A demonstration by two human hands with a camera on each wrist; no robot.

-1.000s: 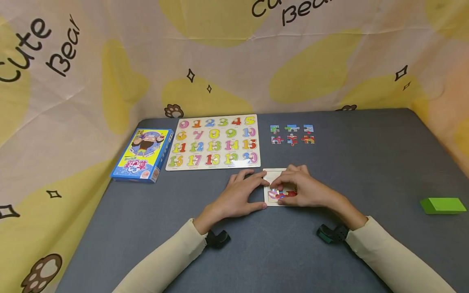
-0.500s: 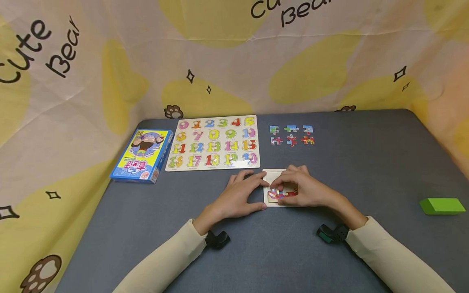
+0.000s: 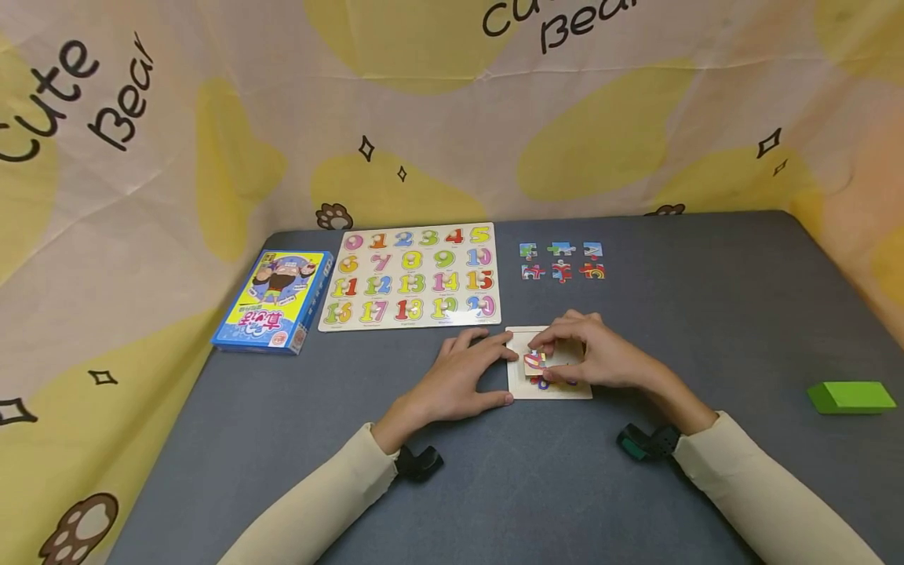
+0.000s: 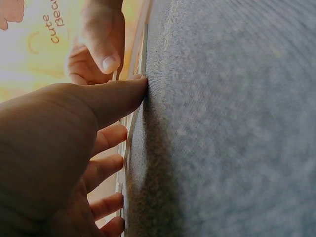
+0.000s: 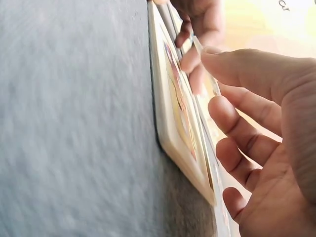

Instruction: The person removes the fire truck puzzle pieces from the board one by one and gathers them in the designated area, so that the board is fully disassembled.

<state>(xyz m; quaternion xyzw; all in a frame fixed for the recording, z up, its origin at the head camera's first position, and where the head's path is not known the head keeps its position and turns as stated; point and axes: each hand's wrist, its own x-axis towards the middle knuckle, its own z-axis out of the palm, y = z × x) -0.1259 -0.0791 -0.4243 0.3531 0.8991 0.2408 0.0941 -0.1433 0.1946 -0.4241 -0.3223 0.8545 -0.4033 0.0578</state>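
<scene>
My right hand [image 3: 600, 355] pinches a jigsaw piece [image 3: 534, 361] with pink and red print between thumb and fingertips. It holds the piece above a small cream puzzle tray [image 3: 514, 386]. In the right wrist view the piece [image 5: 198, 46] is seen edge-on, raised off the tray [image 5: 173, 143], whose recess shows coloured print. My left hand [image 3: 452, 383] lies along the tray's left edge, its fingertips and thumb touching the border. The left wrist view shows that thumb [image 4: 123, 96] at the tray's side, the other fingers spread. Part of the recess is hidden behind my right hand.
Several loose jigsaw pieces [image 3: 562, 271] lie in two rows behind the tray. A number board [image 3: 431, 271] and a blue and yellow box [image 3: 271, 302] stand at the back left. A green block [image 3: 851, 398] sits far right on the grey table [image 3: 537, 486].
My right hand has lifted the jigsaw piece up from the tray's lower part and shifted slightly right and back, uncovering print beneath. My left hand stays in place.
</scene>
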